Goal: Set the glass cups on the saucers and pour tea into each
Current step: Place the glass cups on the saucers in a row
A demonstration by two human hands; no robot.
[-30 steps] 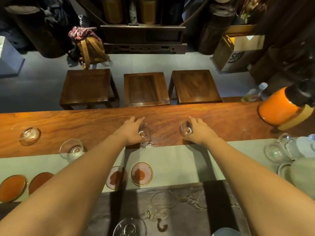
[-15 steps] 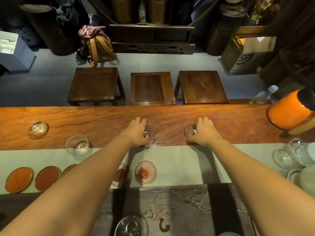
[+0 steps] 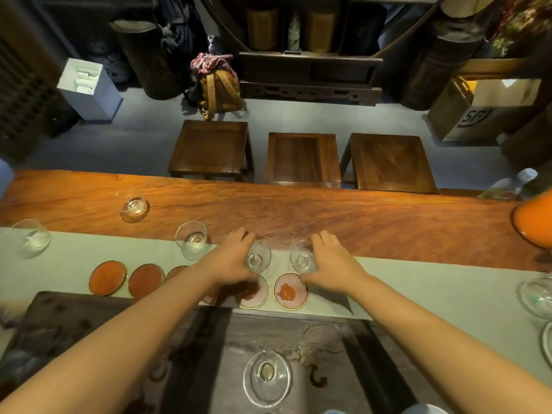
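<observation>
Clear glass is filling both my hands: my left hand [image 3: 231, 258] is gripping one small glass cup [image 3: 258, 258], fingers curled round its far side, and my right hand [image 3: 331, 264] is gripping a second glass cup [image 3: 302, 259] the same way. I am holding the two cups side by side, close together, over the pale green runner [image 3: 418, 294], just beyond the saucers. The left cup is sitting above the far rim of a pink gold-rimmed saucer [image 3: 254, 297], which my wrist is partly covering; the right cup is sitting just beyond the neighbouring saucer [image 3: 290, 291]. I cannot tell whether either cup is touching cloth or saucer. More orange saucers [image 3: 107, 277] are lying in a row to my left. Three other empty glass cups are waiting on that side: one [image 3: 191, 239] at the runner's edge near my left hand, one [image 3: 135, 206] on the wooden table [image 3: 388, 222], one [image 3: 31, 237] far left. A glass lid [image 3: 267, 377] is resting on the dark tray [image 3: 343, 369] nearest me.
</observation>
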